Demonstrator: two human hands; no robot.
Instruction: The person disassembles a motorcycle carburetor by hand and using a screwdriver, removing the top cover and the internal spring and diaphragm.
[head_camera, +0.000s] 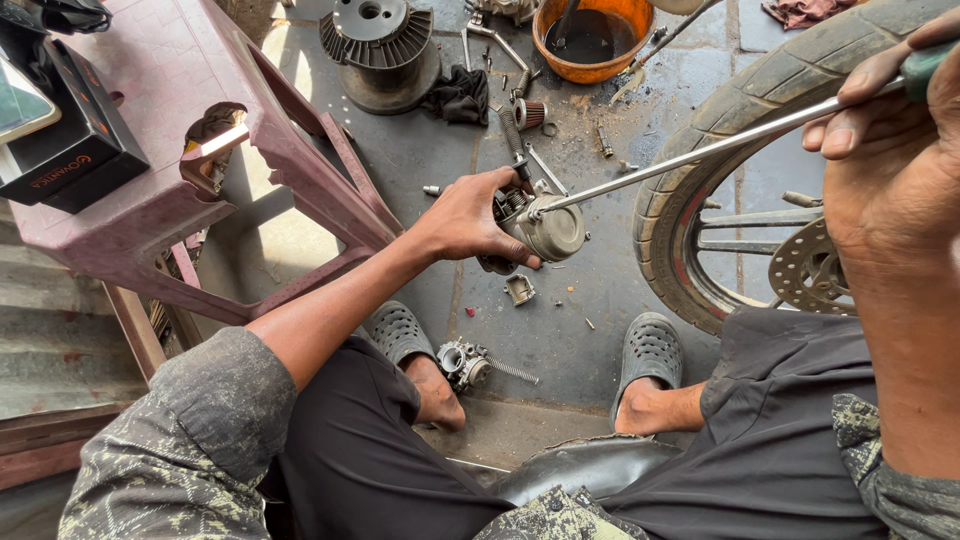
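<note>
Stool (190, 90), maroon plastic, fills the upper left with a black box (70, 150) on its seat; a wheel (740, 110) with its tyre and brake disc (810, 270) curves in from the right. Between them, over the grey oily floor (420, 150), the person sits with feet in grey clogs (648, 350). Left hand (465, 215) is clenched around a carburettor (545, 232), held in the air at the middle of the view, above the floor and just left of the tyre. Right hand (890, 150), close to the camera, is wrapped round the green handle of a long screwdriver (700, 150), whose tip sits on the top of the carburettor body. By my reading, a screw on that body is being turned; the move in hand calls for the tip to stay seated and the left grip to keep the body from twisting. Orange bowl (592, 38) at the top holds dark liquid and a tool of some kind standing in it. Another carburettor (465, 363) lies by the left foot, a small metal part (519, 289) lies below the held one, and a finned drum (378, 40) stands near the bowl
</note>
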